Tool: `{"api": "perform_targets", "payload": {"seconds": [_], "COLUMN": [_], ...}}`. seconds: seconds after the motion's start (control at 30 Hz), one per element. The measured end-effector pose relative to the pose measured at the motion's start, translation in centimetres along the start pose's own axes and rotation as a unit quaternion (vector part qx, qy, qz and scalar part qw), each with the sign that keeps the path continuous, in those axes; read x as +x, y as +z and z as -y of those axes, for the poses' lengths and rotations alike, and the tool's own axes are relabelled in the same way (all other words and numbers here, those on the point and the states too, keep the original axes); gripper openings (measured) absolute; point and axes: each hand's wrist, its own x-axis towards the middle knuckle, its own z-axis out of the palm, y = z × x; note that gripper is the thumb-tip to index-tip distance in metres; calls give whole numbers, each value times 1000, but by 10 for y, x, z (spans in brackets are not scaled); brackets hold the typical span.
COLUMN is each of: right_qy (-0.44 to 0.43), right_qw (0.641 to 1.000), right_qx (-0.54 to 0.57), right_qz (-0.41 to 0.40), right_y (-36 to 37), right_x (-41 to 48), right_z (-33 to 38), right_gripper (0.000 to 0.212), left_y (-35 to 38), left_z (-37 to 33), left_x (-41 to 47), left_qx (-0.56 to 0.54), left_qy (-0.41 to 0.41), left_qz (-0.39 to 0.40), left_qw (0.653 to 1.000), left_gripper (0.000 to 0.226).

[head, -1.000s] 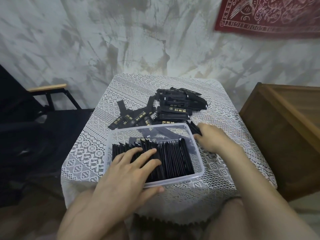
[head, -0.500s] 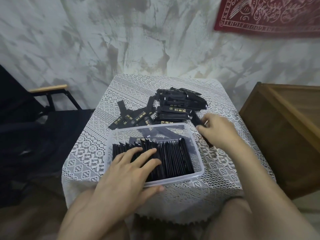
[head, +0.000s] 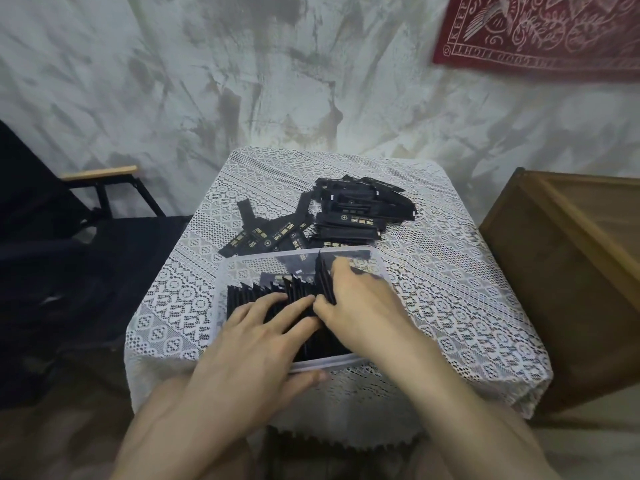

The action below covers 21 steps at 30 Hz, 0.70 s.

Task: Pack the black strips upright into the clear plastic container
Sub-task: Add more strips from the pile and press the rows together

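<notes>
Left grip: the left hand (head: 256,344) lay spread with straight fingers pressing flat on the tops of the packed strips, holding nothing; its thumb rested against the outside of the near rim.
Container: the clear plastic container (head: 223,292) sat at the near edge of the desk, under both hands.
Packed row: the black strips (head: 254,293) stood upright on edge, side by side, filling the container from its left wall to beneath the right hand.
Right grip: the right hand (head: 360,306) reached in from the right, its fingers curled and its thumb just beside the left fingertips.
Held strip: one black strip (head: 323,277) stood upright at the right end of the row, taller than its neighbours, pinched in the right hand.
Loose pile: more strips (head: 349,216) lay flat in a heap just beyond the far wall of the container, some showing gold print.
Desk: a small desk covered by a white lace cloth (head: 450,289).
Room, left: a black chair with a wooden armrest (head: 100,172).
Room, back: a mottled grey-white wall (head: 207,81), with a red patterned cloth (head: 540,29) hung at the upper right.
Room, right: a brown wooden cabinet (head: 571,271) beside the desk.
</notes>
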Motion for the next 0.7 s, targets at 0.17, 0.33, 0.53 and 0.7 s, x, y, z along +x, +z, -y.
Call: {"api": "perform_targets", "payload": {"seconds": [0.17,0.33,0.53,0.7], "right_qy": [19,23,-15,-18], "right_qw": [995,986,985,969], "right_qx": [86,136,120,155], "right_qz": [53,95,123,192], "right_y": [4,1,-5,-13], "right_x": [1,2,10,20], "right_z": [-6,-15,-17,-19], "right_gripper": [43,52,56,65], "left_y": [2,2,3,1], "left_z": [0,0,0,-1], "left_x": [-2,-3,-4,-6], "left_qx": [-1,4,4,11], "left_qy": [-9,3,5,6], "left_qz": [2,-9,-13,-15], "left_qw": [1000,1000,1000,1000], "left_gripper": [61,59,65,72]}}
